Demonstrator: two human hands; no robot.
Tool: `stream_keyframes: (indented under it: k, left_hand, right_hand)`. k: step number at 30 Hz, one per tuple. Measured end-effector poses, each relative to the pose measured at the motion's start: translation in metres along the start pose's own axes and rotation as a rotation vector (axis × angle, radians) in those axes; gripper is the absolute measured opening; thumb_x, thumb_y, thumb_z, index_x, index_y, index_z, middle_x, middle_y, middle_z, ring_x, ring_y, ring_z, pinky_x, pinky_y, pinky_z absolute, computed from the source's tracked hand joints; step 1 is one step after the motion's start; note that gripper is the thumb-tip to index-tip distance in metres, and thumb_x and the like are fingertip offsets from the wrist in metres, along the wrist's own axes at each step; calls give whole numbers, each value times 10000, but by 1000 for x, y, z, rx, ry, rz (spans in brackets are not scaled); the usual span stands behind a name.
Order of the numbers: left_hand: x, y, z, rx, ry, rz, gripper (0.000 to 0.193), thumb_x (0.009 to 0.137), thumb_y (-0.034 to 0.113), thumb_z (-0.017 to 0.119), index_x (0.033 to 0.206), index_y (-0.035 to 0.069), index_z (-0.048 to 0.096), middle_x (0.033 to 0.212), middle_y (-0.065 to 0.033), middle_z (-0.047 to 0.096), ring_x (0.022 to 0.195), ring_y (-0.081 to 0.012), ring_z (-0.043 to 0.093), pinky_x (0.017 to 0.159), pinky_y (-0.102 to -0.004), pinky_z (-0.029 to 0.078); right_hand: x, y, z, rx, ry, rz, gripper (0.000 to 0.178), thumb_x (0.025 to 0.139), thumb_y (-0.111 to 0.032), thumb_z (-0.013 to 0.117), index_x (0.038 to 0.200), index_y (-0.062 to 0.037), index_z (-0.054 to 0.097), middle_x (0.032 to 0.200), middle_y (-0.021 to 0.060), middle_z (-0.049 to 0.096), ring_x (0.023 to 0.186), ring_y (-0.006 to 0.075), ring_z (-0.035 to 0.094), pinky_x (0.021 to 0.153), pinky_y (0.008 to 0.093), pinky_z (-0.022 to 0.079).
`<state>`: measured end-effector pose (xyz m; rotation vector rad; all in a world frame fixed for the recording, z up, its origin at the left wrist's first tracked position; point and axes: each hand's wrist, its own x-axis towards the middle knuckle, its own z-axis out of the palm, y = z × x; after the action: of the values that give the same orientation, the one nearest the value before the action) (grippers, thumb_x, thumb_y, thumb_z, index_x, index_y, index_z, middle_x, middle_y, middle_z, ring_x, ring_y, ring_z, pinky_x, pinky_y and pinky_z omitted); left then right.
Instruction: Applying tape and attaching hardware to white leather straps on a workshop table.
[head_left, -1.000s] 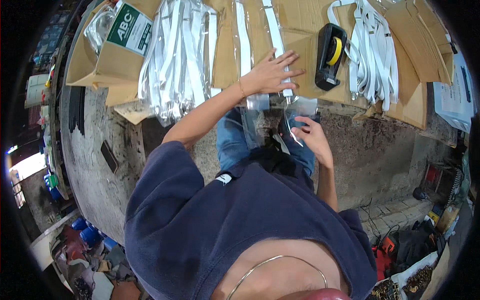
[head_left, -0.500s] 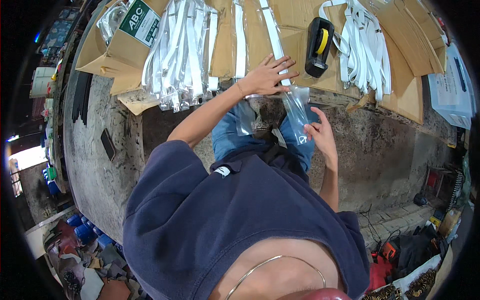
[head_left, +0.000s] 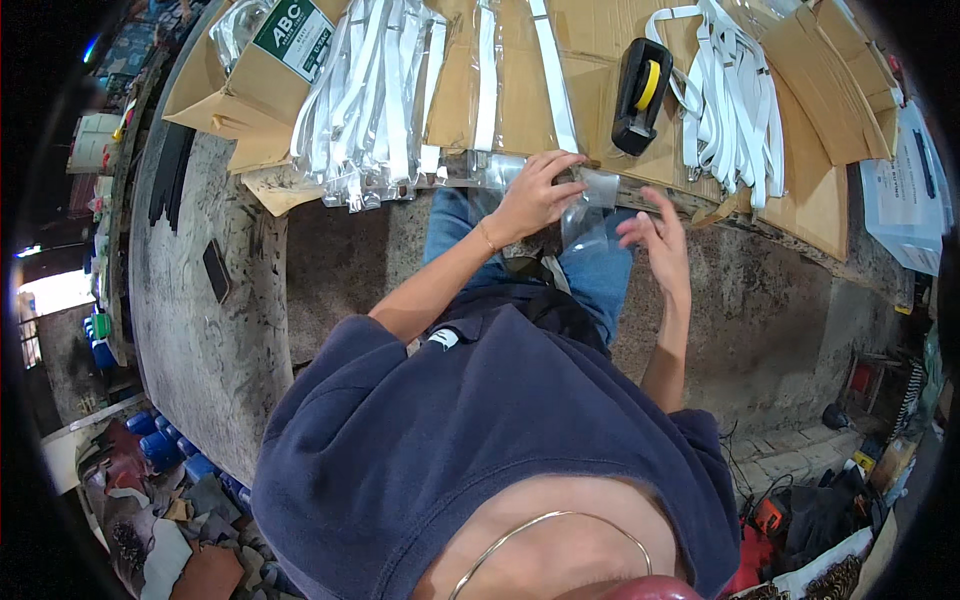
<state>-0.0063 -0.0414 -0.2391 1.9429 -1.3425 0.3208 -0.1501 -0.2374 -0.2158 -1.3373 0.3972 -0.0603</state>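
A white strap (head_left: pixel 553 75) in a clear plastic bag lies lengthwise on the cardboard-covered table. My left hand (head_left: pixel 538 198) is at the table's near edge, fingers bent around the empty lower end of that plastic bag (head_left: pixel 588 222), which hangs over my lap. Just right of the bag, my right hand (head_left: pixel 662 248) is raised with its fingers apart and nothing in them. Another bagged white strap (head_left: pixel 486 80) lies to the left, its bag end also at the edge. A black tape dispenser (head_left: pixel 640 97) with a yellow core stands to the right of the straps.
Several bagged white straps (head_left: pixel 370 95) are piled at the left, beside an open cardboard box (head_left: pixel 235 110). Loose white straps (head_left: pixel 728 100) lie at the right, next to another open box (head_left: pixel 835 85) and a clear plastic bin (head_left: pixel 905 190). A phone (head_left: pixel 216 271) rests on the left-hand surface.
My left hand has slid from lying flat on the strap to the bag's lower end, its fingers now bent. My right hand has let go of the bag and moved right.
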Motion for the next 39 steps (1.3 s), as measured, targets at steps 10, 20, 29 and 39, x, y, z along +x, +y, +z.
stream_keyframes:
  k: [10,20,29,39]
  left_hand:
    - [-22,-2,-8,78,-133,9,301,777,161,714,1062,79,661,1172,-49,625,1214,-233,505,1035,-477,346]
    - [-30,-5,-6,-228,-97,-251,211,792,158,705,993,92,689,1056,-44,674,1122,-227,566,1011,-436,377]
    - [-36,-9,-2,-105,35,-196,227,687,-4,700,902,69,690,1037,-47,635,989,-261,556,860,-360,458]
    - [-44,-13,-6,42,18,-180,406,700,-12,667,1096,76,642,988,-48,637,942,-241,554,820,-362,436]
  right_hand:
    - [55,14,31,-1008,-204,-608,465,795,-54,645,1231,-206,589,987,108,568,852,326,614,710,392,514]
    - [58,23,32,-1119,-183,-698,384,751,-65,680,1115,-186,668,985,86,537,795,267,588,674,388,501]
    - [60,22,39,-963,-161,-686,281,720,-61,719,994,-123,708,974,78,532,748,225,509,687,346,469]
    - [71,17,44,-804,-186,-713,231,750,5,668,969,-66,694,985,86,585,878,201,567,764,304,472]
